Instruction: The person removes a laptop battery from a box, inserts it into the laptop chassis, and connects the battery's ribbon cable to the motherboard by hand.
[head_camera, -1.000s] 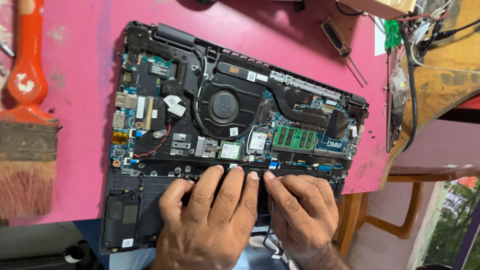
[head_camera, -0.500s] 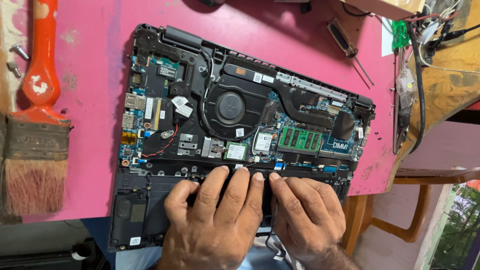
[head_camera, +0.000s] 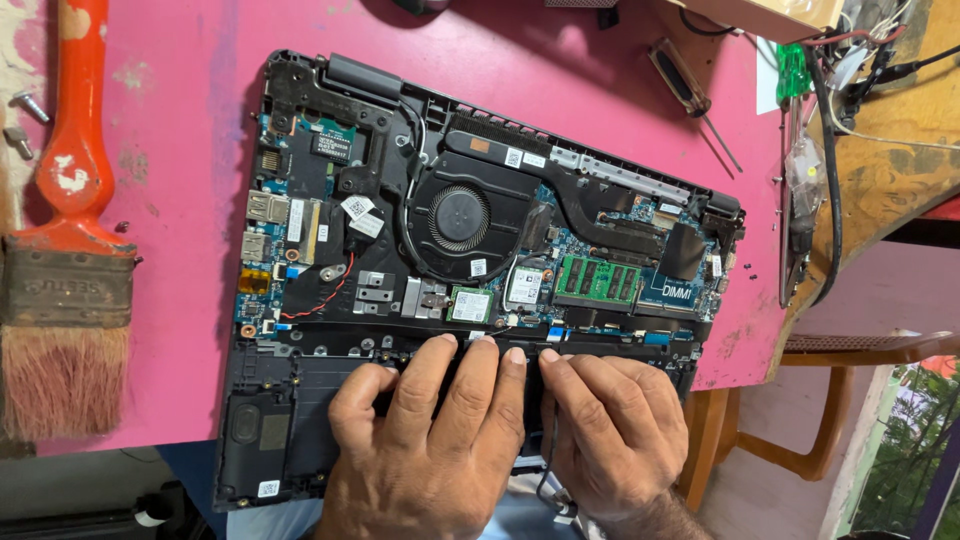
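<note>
Head view. An opened laptop (head_camera: 480, 260), bottom cover off, lies on a pink table (head_camera: 180, 130) with its inner parts exposed. The black chassis acts as a shallow tray. It holds a round cooling fan (head_camera: 458, 217) near the middle, a copper-dark heat pipe (head_camera: 610, 200) running from the fan toward the right, a green memory module (head_camera: 598, 280) in its slot right of centre, a small wireless card (head_camera: 470, 304) below the fan, and a black speaker box (head_camera: 258, 432) in the lower left corner. A thin red wire (head_camera: 330, 295) crosses the board left of the fan.

The left hand (head_camera: 430, 450) lies flat, palm down, on the long black battery (head_camera: 340, 400) set in the lower bay of the chassis. Its fingers are extended and close together, with the tips at the battery's upper edge. The right hand (head_camera: 615, 430) rests just beside it, also palm down, fingers stretched to the same edge. Neither hand closes around anything; both press or rest on the battery's top surface. Whether the fingertips hook under the edge cannot be told.

To the left of the laptop lies a paintbrush (head_camera: 65, 250) with an orange handle and worn bristles. Two loose screws (head_camera: 25, 115) lie near the table's left edge. A screwdriver (head_camera: 690, 100) with a dark handle lies above the right end of the laptop. A wooden chair (head_camera: 800, 400) stands below the table's right corner.
</note>
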